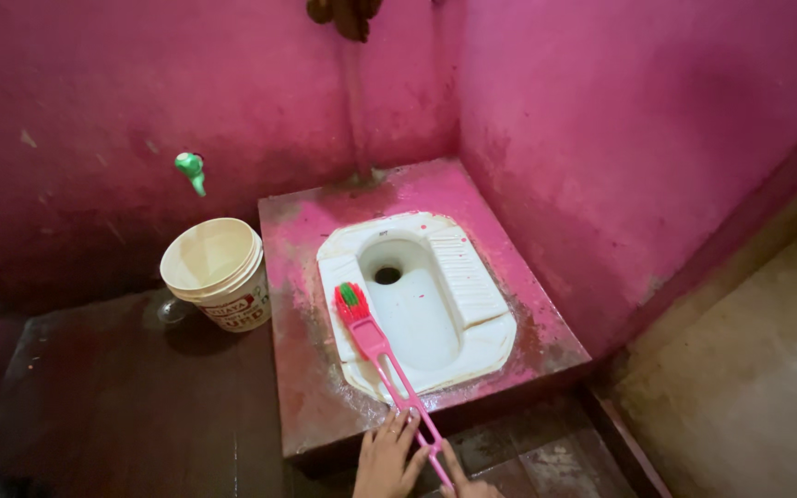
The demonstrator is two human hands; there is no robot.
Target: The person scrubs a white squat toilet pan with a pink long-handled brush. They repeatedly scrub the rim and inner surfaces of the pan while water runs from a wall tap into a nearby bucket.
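A pink long-handled brush (pixel 373 343) with red and green bristles rests its head on the left footrest of a white squat toilet pan (pixel 458 277). Both hands are at the bottom edge of the view. My left hand (pixel 387 456) has its fingers on the handle's left side near the platform's front edge. My right hand (pixel 466 480) is mostly out of view and touches the handle's lower end. The pan is set in a raised pink platform (pixel 299 369).
A cream plastic bucket (pixel 219 272) stands on the dark wet floor left of the platform. A green tap (pixel 191 170) sticks out of the pink wall above it. Pink walls close in behind and to the right; a step edge runs at lower right.
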